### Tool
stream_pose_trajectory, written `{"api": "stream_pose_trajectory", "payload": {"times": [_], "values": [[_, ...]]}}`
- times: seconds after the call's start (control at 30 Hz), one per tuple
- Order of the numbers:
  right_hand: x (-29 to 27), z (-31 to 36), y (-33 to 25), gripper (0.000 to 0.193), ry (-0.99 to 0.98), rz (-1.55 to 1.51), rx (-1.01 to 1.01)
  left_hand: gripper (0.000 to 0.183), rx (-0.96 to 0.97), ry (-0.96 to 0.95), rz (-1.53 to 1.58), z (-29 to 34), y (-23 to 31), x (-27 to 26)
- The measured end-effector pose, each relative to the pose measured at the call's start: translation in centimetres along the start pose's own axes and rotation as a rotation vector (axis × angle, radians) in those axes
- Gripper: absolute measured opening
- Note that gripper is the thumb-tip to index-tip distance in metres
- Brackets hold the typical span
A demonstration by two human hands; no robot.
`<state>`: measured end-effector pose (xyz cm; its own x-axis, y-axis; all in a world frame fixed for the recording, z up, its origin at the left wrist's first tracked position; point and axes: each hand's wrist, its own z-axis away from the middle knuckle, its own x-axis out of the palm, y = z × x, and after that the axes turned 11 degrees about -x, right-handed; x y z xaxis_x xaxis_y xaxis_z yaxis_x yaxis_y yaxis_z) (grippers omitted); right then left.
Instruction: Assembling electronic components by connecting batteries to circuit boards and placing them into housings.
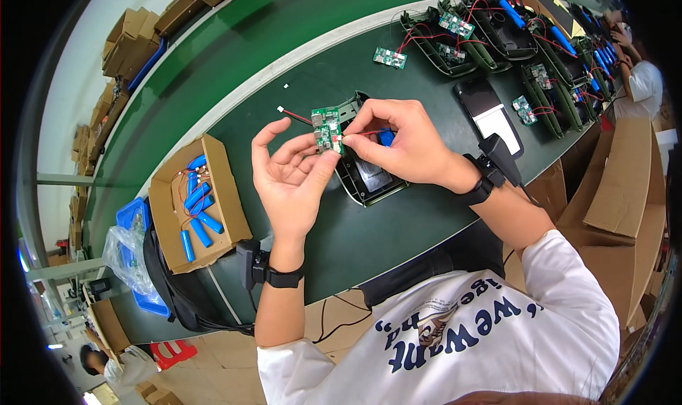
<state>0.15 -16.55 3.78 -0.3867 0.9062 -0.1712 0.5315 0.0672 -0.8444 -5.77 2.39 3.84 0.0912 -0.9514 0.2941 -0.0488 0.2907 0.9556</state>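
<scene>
My left hand [293,177] holds a small green circuit board [327,129] by its lower edge between thumb and fingers. A red wire with a white plug [281,109] sticks out from the board's left side. At the right edge of the board, my right hand [408,143] pinches a small wire connector [342,140]; its tip is partly hidden by the fingers. From there a red wire runs under the right hand toward a blue battery cell [386,136]. Beneath both hands lies an open dark plastic housing [362,185], partly covered by them.
An open cardboard box [238,209] at left holds several blue battery cells [198,197]. Beyond it are a blue tray [153,302] and a black bag [167,284]. A phone [489,114] lies at right, near several wired housings [444,46]. A co-worker [643,89] sits far right.
</scene>
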Motion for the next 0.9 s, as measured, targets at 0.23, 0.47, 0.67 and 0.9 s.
{"api": "stream_pose_trajectory", "payload": {"times": [0.23,0.47,0.67,0.9], "values": [[-1.2,-0.6,0.0,0.026,-0.189,-0.122,-0.018,0.024,-0.003,-0.022,-0.080,-0.2,-0.6,-1.2],[-3.1,-1.7,-1.0,0.014,-0.123,-0.064,-0.198,0.025,-0.047,-0.128,-0.039,-0.1,-0.2,-1.3],[-2.5,-1.3,-1.0,0.019,-0.285,0.176,-0.414,0.026,-0.149,-0.192,-0.053,0.2,-0.1,-1.3],[-2.0,-0.9,-0.4,0.021,-0.254,0.180,-0.475,0.021,-0.206,-0.198,-0.026,0.1,-0.4,-1.6]]}}
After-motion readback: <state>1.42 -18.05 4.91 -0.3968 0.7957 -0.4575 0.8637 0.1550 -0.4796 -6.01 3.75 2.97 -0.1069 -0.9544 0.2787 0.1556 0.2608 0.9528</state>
